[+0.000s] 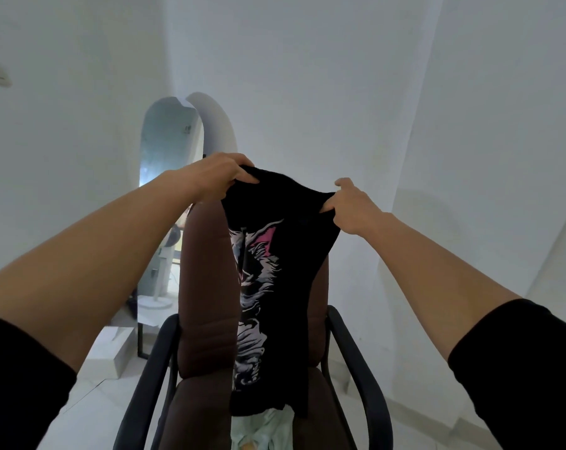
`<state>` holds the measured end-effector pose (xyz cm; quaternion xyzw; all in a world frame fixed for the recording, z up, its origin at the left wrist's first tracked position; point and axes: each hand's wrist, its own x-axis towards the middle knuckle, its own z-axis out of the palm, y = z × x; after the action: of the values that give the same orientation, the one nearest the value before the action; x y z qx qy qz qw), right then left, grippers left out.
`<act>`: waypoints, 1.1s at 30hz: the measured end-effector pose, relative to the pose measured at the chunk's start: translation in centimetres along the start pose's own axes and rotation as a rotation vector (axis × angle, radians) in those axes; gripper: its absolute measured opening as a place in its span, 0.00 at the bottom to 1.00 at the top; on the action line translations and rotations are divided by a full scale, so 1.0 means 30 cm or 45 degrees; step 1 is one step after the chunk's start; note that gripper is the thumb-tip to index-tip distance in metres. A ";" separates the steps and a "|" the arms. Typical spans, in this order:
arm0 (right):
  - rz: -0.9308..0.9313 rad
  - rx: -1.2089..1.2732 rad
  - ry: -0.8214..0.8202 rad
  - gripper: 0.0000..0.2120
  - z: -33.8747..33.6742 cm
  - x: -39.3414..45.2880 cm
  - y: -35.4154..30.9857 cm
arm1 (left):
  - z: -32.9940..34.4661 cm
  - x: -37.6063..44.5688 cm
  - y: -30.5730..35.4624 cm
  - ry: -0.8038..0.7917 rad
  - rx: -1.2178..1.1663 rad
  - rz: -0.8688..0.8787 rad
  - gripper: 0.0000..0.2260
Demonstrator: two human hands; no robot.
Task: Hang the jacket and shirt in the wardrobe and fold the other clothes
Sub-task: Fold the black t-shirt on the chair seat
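Brown office chair, black armrests — centre to lower frame. Arched mirror against white wall, left of centre. White box on floor — lower left.

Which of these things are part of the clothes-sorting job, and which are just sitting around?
Part of the job:
black printed T-shirt, held up by left hand and right hand
pale garment on the chair seat

Just there:
brown chair
arched mirror
white box

Black T-shirt: soft matt cloth, printed graphic in white and pink. Chair: brown matt upholstery, stitched seams; armrests black, smooth, slight sheen. Pale green garment: thin cloth. Floor: glossy white tile.
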<state>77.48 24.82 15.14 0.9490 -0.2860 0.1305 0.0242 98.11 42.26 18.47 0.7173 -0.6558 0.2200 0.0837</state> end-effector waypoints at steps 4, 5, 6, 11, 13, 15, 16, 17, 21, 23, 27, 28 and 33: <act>-0.111 -0.074 -0.101 0.26 -0.037 -0.062 -0.009 | -0.062 -0.070 0.044 -0.034 0.060 -0.022 0.23; -0.135 -0.086 -0.141 0.27 -0.049 -0.084 -0.018 | -0.078 -0.088 0.064 -0.051 0.078 -0.023 0.23; -0.155 -0.083 -0.180 0.28 -0.058 -0.108 -0.024 | -0.093 -0.108 0.085 -0.064 0.095 -0.024 0.23; -0.247 -0.073 -0.347 0.30 -0.100 -0.279 -0.028 | -0.171 -0.238 0.222 -0.160 0.155 -0.053 0.22; -0.267 -0.039 -0.392 0.32 -0.112 -0.364 -0.020 | -0.194 -0.295 0.289 -0.203 0.178 -0.052 0.23; -0.276 0.014 -0.450 0.34 -0.116 -0.445 -0.011 | -0.209 -0.355 0.356 -0.252 0.184 -0.054 0.23; -0.272 0.058 -0.479 0.34 -0.114 -0.481 -0.005 | -0.212 -0.383 0.383 -0.285 0.188 -0.056 0.24; -0.266 0.109 -0.500 0.34 -0.111 -0.515 0.004 | -0.214 -0.408 0.406 -0.323 0.196 -0.060 0.25; -0.259 0.218 -0.541 0.30 -0.095 -0.623 0.035 | -0.213 -0.472 0.488 -0.434 0.198 -0.077 0.27; -0.233 0.299 -0.586 0.26 -0.075 -0.648 0.045 | -0.192 -0.486 0.518 -0.465 0.191 -0.074 0.28; -0.226 0.442 -0.697 0.18 -0.005 -0.656 0.055 | -0.099 -0.496 0.516 -0.527 0.149 -0.076 0.28; -0.235 0.438 -0.705 0.18 0.021 -0.646 0.056 | -0.065 -0.495 0.503 -0.546 0.134 -0.081 0.28; -0.166 0.224 -0.864 0.28 0.219 -0.500 0.061 | 0.167 -0.463 0.413 -0.619 0.072 -0.031 0.29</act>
<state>65.98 30.56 4.83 0.9530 -0.2042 -0.1698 -0.1458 86.42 51.19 6.02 0.7590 -0.6417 0.0582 -0.0939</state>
